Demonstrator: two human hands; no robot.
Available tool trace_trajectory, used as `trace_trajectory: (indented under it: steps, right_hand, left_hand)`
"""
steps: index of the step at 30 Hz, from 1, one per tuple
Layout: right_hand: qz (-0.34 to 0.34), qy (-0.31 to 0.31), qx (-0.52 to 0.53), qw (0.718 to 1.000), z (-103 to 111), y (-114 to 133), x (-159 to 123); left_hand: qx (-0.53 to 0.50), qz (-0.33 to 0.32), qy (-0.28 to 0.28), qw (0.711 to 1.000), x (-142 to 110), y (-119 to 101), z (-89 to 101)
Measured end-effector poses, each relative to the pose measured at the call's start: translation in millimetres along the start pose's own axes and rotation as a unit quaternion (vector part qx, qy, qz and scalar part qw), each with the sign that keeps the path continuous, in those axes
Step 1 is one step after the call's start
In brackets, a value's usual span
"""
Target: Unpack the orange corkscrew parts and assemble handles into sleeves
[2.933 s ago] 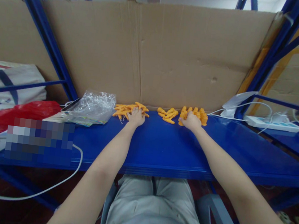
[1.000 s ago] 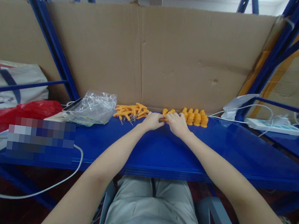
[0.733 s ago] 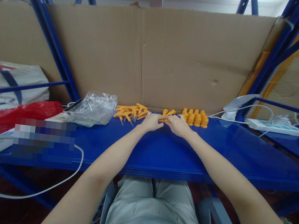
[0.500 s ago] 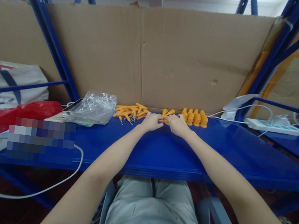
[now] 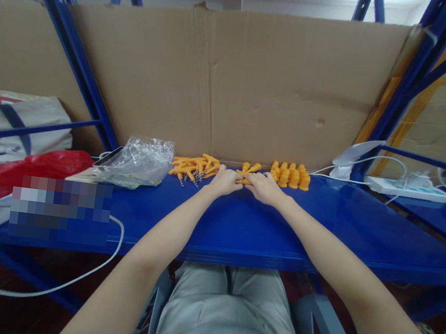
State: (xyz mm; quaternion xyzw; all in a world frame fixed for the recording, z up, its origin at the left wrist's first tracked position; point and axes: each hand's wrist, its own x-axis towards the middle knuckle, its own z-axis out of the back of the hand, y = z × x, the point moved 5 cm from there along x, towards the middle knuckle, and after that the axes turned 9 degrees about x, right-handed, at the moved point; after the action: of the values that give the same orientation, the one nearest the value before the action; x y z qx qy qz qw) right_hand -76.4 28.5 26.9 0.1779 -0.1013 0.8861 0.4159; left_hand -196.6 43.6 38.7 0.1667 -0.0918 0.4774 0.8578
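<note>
Both hands meet near the back of the blue shelf, their fingers closed on a small orange plastic piece [image 5: 243, 181] between them. My left hand [image 5: 227, 182] grips its left side and my right hand [image 5: 264, 188] its right side; fingers hide most of its shape. Left of my left hand lies a heap of orange T-handled corkscrews [image 5: 194, 168] with bare metal spirals. Just behind my hands are a few loose orange pieces with rounded ends [image 5: 252, 168]. To the right of my right hand, several orange cap-like sleeves [image 5: 290, 176] stand upright in rows.
A clear plastic bag [image 5: 140, 162] lies left of the corkscrews. Farther left are a red bag [image 5: 52, 165] and a white cable [image 5: 120, 235]. Cardboard [image 5: 265, 91] walls the back of the blue shelf [image 5: 248, 229]. A white power strip [image 5: 409, 189] sits at right.
My right hand's fingers have shifted slightly around the orange piece. The heap of corkscrews and the rows of sleeves look the same.
</note>
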Motion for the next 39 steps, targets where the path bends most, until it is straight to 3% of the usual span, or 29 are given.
trace_trajectory:
  steps: [4, 7, 12, 17, 20, 23, 26, 29, 34, 39]
  right_hand:
    - [-0.02, 0.018, 0.003, 1.0, -1.8, -1.8, 0.7]
    - [-0.011, 0.009, -0.021, 1.0, 1.3, 1.8, 3.1]
    - [0.01, -0.01, -0.053, 0.999, 6.3, 7.8, 5.9]
    - [0.035, -0.026, -0.06, 0.997, 7.9, 11.7, 5.1]
    - [0.051, -0.028, -0.039, 0.998, 6.3, 12.1, 4.0]
    - [0.06, -0.022, 0.001, 0.998, 1.4, 8.1, 3.2]
    - [0.019, 0.009, 0.051, 0.998, -6.9, -2.1, 3.6]
    - [-0.019, 0.027, 0.069, 0.997, -10.9, -9.0, 5.0]
    - [-0.017, -0.011, -0.009, 1.0, -1.3, -5.3, 10.3]
    - [0.026, -0.058, -0.082, 0.995, 9.3, 2.2, 11.9]
  left_hand:
    - [-0.016, 0.002, 0.003, 1.0, 3.1, 0.5, -4.9]
    - [-0.09, 0.024, -0.004, 0.996, 8.5, 7.4, -13.3]
    - [-0.263, 0.029, 0.011, 0.964, 15.7, 18.5, -24.2]
    - [-0.348, 0.03, 0.056, 0.935, 12.5, 23.3, -24.6]
    - [-0.336, 0.032, 0.079, 0.938, 8.3, 23.3, -24.2]
    - [-0.214, 0.025, 0.057, 0.975, 5.9, 19.3, -20.3]
    - [-0.055, 0.002, 0.012, 0.998, 4.3, 8.8, -13.6]
    - [0.007, -0.018, -0.001, 1.0, 3.1, -0.1, -10.6]
    - [-0.041, 0.024, -0.021, 0.999, 7.7, 7.1, -10.5]
    - [-0.236, 0.021, -0.034, 0.971, 19.0, 16.0, -19.2]
